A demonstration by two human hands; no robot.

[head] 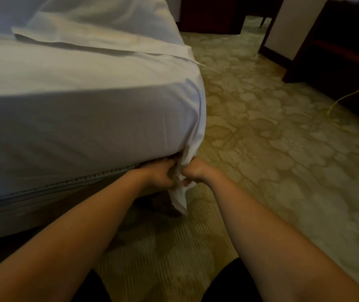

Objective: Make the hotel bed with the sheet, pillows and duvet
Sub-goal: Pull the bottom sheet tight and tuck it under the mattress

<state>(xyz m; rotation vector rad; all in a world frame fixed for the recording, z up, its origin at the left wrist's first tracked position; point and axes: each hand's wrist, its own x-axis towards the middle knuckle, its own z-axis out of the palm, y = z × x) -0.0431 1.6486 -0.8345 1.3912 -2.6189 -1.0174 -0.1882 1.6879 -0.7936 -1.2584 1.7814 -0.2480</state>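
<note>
Fingers [168, 169]: left hand [160, 176], right hand [196, 174] grip sheet [108, 118] | corner hangs down

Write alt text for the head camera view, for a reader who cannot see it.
The left hand and right hand grip the gathered corner of a white fabric sheet hanging at the bed corner, above patterned beige carpet. A second white cloth lies on the bed.

No readable text, label or number anywhere

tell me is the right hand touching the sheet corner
Touching. Head view: the right hand pinches the hanging sheet corner, fabric bunched in its grip.
</note>
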